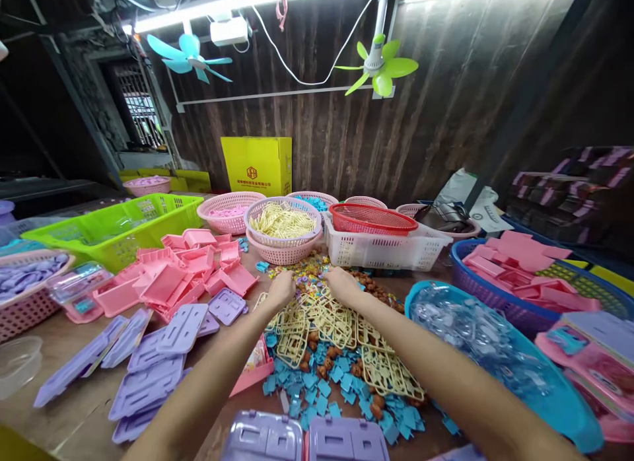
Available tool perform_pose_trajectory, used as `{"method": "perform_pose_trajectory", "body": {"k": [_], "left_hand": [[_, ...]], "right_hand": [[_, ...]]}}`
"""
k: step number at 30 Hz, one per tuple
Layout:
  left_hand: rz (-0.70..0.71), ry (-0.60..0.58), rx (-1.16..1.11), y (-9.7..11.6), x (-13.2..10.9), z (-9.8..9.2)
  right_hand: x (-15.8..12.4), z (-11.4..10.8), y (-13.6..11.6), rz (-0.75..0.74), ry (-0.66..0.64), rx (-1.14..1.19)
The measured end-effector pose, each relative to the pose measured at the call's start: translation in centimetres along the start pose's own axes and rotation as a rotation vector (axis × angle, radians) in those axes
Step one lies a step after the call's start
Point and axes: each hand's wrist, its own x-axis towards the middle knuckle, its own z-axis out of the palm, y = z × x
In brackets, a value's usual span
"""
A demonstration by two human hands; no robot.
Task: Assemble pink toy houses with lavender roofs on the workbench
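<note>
Back wall (317, 131): dark and ribbed, with a blue fan (191, 55) and a green fan (379, 66) hanging above and beyond the hands, plus a yellow box (257, 164) standing at the far side.
Table (30, 418): brown top, absolutely loaded with plastic bits on both sides of the hands.
Left hand (282, 289): knuckles up, fingers curled in, down at the far end of the heap.
Right hand (341, 286): similar curl, across from the left one with a clear gap between them. Fingertips are hidden on both, so I can't tell if either is pinching anything.
Tiny mixed bits (310, 276): yellow, purple and other colours, scattered between the hands and just beyond them.
Cream frames (337, 319): loose heap just nearer than the hands, between the forearms.
Blue pieces (317, 382): spread out on the near side of those frames, with little brown figures (327, 365) mixed in.
Pink trays (171, 276): messy pile left of the left hand, purple panels (153, 382) lying nearer, green crate (139, 243) behind.
Baskets: straight beyond the hands, a pale purple basket (284, 240) of cream pieces sits on a pink one. Beyond the right hand, a red basket (374, 220) rests on a white crate (386, 246).
Teal tub (569, 415): right of the right forearm, full of clear parts (456, 322).
</note>
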Motion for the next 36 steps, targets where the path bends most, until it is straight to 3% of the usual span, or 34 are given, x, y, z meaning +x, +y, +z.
{"method": "perform_pose_trajectory", "body": {"k": [5, 10, 18, 23, 30, 36], "left_hand": [[0.001, -0.09, 0.011, -0.7, 3.6, 1.0], [-0.055, -0.217, -0.081, -0.3, 5.2, 1.6], [-0.256, -0.242, -0.458, -1.3, 5.5, 0.9], [-0.343, -0.233, -0.587, -1.2, 5.1, 0.9], [-0.32, -0.266, -0.389, 0.2, 6.3, 1.6], [-0.206, -0.336, -0.194, 1.6, 6.4, 1.4]], "right_hand": [[3.6, 2.3, -1.7, 0.114, -0.023, 0.058], [4.8, 3.8, -1.5, 0.202, -0.043, 0.187], [6.3, 2.4, 3.2, 0.236, 0.077, 0.435], [6.8, 2.0, 3.4, 0.217, 0.09, 0.348], [7.0, 2.8, 0.3, 0.114, -0.002, 0.083], [7.2, 3.1, 0.2, 0.053, -0.035, -0.027]]}}
